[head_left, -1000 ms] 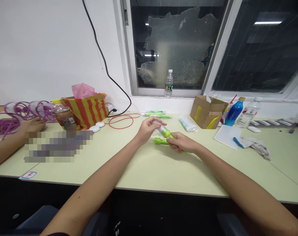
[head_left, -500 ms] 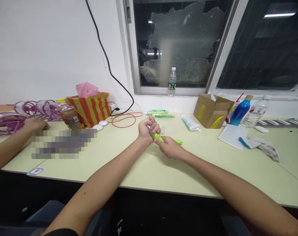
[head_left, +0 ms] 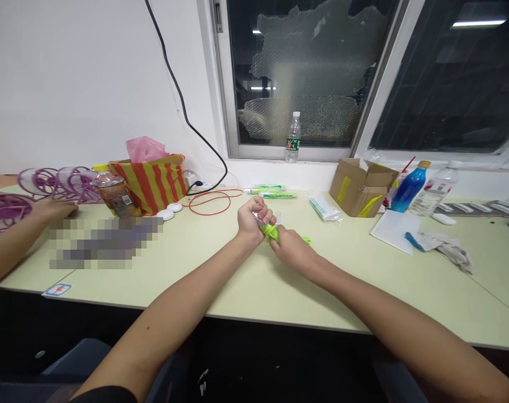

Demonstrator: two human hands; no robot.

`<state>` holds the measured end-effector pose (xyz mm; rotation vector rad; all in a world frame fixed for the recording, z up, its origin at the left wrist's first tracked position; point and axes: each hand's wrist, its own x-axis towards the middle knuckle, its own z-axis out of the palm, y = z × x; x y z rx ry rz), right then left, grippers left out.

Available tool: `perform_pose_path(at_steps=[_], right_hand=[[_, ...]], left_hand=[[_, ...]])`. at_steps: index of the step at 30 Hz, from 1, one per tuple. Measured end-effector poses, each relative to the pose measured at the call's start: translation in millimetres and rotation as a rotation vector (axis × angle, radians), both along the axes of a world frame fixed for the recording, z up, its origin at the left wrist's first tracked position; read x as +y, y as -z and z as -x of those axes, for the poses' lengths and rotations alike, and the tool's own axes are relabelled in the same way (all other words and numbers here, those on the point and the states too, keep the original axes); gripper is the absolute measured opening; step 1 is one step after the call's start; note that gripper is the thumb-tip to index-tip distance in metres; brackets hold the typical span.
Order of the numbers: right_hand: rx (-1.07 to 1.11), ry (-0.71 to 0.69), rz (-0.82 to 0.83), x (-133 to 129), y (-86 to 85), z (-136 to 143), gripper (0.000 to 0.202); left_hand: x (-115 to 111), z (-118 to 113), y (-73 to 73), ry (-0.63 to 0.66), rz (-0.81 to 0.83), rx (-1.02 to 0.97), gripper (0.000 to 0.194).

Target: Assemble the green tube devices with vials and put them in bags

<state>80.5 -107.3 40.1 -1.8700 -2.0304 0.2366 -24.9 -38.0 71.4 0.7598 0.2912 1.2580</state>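
Over the middle of the table, both my hands are closed around a lime-green plastic piece with a clear end [head_left: 272, 232]. My left hand [head_left: 251, 218] wraps the clear end in a fist, so most of that part is hidden. Gripping the green body from the right is my right hand [head_left: 295, 246], and a green tip shows beyond it. A small clear plastic cap [head_left: 278, 216] stands on the table just behind my hands. Farther back lie several green items in clear wrapping [head_left: 269, 193].
At left, another person's hand [head_left: 55, 210] rests near purple spools [head_left: 59, 182]. A striped bag [head_left: 154, 182] and drink bottle [head_left: 119, 193] stand behind a blurred patch. On the right are a cardboard box [head_left: 357, 193], blue bottle [head_left: 410, 190], white sheet [head_left: 391, 230] and glove [head_left: 445, 249].
My right hand has turned slightly around the green piece, with its knuckles now more on top. My left fist keeps its hold. The view has shifted a little.
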Motion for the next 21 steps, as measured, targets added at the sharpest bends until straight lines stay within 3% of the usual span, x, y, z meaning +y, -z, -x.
perform_pose_path(at_steps=[11,15,18,21], right_hand=[[-0.275,0.134,-0.033,1.9,0.1,7.1,0.015],[-0.314,0.167,-0.039,4.9,-0.7,5.0,0.021],[-0.197,0.141,-0.057,6.4,-2.7,-3.9,0.017],[0.249,-0.089,0.109,3.6,-5.1,-17.1,0.013]], left_hand=[[0.9,-8.0,0.9,-0.160,0.176,0.031,0.020],[-0.1,-8.9,0.9,-0.205,0.173,0.038,0.020],[0.6,-7.9,3.1,-0.163,0.153,0.053,0.018],[3.3,-5.2,4.6,-0.039,0.139,0.075,0.018]])
